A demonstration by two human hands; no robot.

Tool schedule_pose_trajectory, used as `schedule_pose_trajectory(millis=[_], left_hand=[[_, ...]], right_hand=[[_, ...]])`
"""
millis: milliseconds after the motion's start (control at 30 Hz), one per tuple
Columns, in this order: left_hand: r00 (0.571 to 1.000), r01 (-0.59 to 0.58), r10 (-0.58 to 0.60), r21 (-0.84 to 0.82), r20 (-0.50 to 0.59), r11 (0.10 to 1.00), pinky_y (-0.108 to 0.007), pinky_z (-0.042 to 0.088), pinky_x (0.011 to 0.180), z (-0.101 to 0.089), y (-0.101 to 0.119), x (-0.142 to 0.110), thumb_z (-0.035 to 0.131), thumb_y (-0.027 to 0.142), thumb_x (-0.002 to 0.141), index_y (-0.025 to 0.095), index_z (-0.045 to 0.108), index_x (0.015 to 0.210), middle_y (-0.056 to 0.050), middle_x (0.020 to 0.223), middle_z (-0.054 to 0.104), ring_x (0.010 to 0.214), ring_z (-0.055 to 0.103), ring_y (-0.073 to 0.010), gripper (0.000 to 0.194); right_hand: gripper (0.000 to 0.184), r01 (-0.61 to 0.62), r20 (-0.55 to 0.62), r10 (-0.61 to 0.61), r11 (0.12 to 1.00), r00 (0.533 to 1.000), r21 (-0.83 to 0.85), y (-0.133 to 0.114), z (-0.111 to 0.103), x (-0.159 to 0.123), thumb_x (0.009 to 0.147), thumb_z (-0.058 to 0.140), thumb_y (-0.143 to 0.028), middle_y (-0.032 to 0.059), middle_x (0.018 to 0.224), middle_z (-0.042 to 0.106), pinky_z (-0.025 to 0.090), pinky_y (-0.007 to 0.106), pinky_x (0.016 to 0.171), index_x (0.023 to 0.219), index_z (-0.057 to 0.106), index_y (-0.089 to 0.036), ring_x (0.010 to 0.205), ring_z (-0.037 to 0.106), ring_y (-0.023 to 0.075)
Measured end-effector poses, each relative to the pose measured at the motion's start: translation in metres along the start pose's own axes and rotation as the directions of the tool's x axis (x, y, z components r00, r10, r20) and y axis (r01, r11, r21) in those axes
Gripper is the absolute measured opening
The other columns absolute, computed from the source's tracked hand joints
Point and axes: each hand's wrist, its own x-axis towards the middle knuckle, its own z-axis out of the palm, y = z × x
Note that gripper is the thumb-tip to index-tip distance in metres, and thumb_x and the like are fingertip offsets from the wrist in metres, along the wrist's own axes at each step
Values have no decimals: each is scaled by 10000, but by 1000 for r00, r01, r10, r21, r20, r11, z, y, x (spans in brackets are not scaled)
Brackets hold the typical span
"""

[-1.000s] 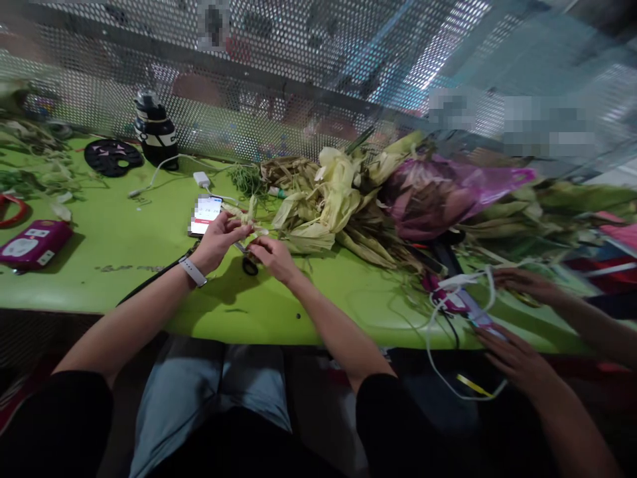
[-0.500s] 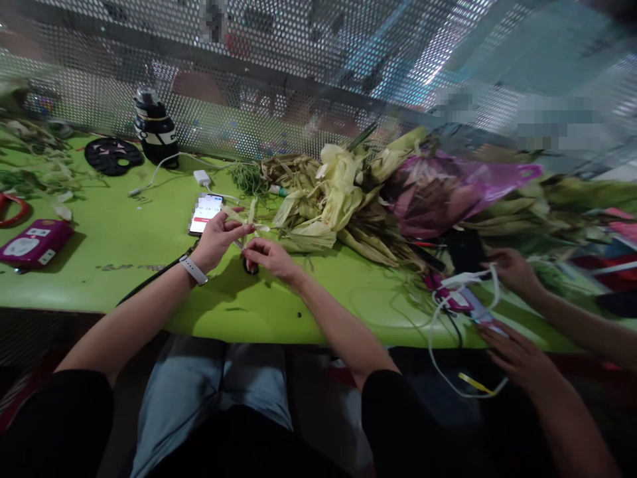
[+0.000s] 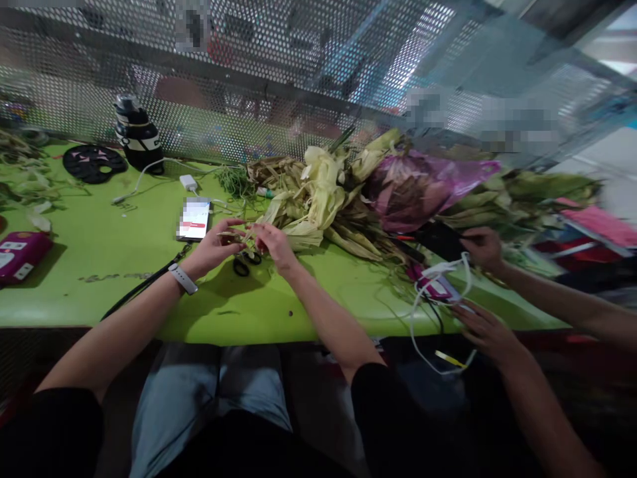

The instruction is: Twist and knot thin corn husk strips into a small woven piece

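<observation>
My left hand, with a pale watch on its wrist, has its fingers closed on a thin strip of corn husk. Fingertips of my right hand pinch the same husk from the other side. Black-handled scissors lie on the green table just below my hands. Behind my left hand is a lit phone. To the right of my hands spreads a heap of pale and dried corn husks.
A dark bottle and a black fan-shaped piece stand at the back left, by a white adapter. A magenta box sits left. On the right, another person's hands handle a phone and white cable near a pink bag.
My right hand has moved up off the scissors, which now show on the table, and its fingers have gone to the husk. The view has shifted slightly to the right.
</observation>
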Motion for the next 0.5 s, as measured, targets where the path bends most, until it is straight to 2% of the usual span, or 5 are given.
schedule_pose_trajectory(millis=[133,300,400,433,500], left_hand=[[1000,-8,9,-59,10,998,-308,523,841,3,0,0,761,170,751,172,546,1203,-45,1000,665,896,654,-143,501],[999,-9,11,-44,52,999,-291,529,789,4,2,1,760,207,776,146,515,1189,-57,923,694,870,676,-154,484],[995,-16,13,30,101,999,-305,534,780,4,0,1,768,204,763,135,499,1213,-67,903,700,853,683,-170,529],[993,-20,11,71,118,997,-309,535,768,4,-2,0,770,204,756,129,491,1231,-63,880,698,829,682,-172,556],[989,-29,9,139,147,990,-312,533,717,4,-6,0,776,204,741,118,475,1274,-46,813,689,755,671,-171,618]], right_hand=[[414,98,-66,-94,994,993,56,7,15,-3,754,666,-604,-52,596,479,342,228,496,792,636,-193,514,409,73],[371,103,-87,-94,989,992,106,7,12,-4,753,685,-559,-36,609,513,352,227,501,759,663,-189,521,414,74],[354,75,-99,-73,997,992,14,5,4,-2,797,636,-536,-21,630,537,400,239,545,767,661,-185,558,461,93],[327,102,-92,-106,994,990,-51,3,2,-3,801,639,-513,-7,686,576,436,250,595,813,671,-188,618,508,109],[285,247,-43,-263,943,964,-222,-1,-2,-5,790,672,-445,32,887,645,489,302,777,941,687,-204,837,588,154]])
